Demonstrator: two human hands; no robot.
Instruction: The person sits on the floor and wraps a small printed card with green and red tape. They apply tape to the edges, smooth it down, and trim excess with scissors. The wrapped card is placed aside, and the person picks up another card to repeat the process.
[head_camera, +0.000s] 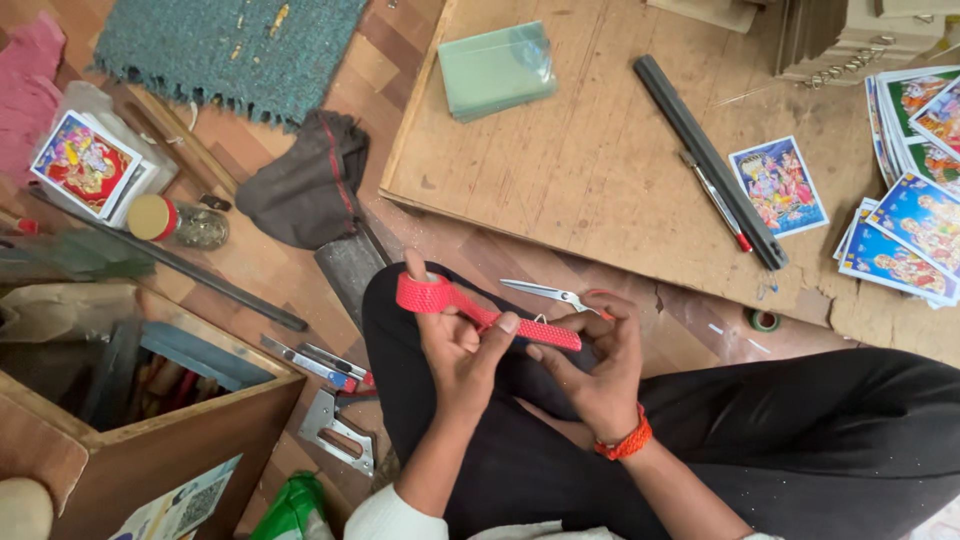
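A strip of red textured tape (480, 312) stretches over my black-trousered knee (400, 330). My left hand (455, 350) grips its left part, thumb up by the looped end, forefinger pressing the strip. My right hand (598, 365), with an orange thread band at the wrist, pinches the strip's right end. Scissors with silver blades (545, 292) lie just behind the tape, near my right fingers.
A wooden board (590, 170) carries a black bar (705, 155), a pen, a green packet (497, 68) and colourful picture cards (778, 185). A staple gun (338, 430), cutter, jar (180, 220), dark cloth and open wooden box (150, 440) lie at left.
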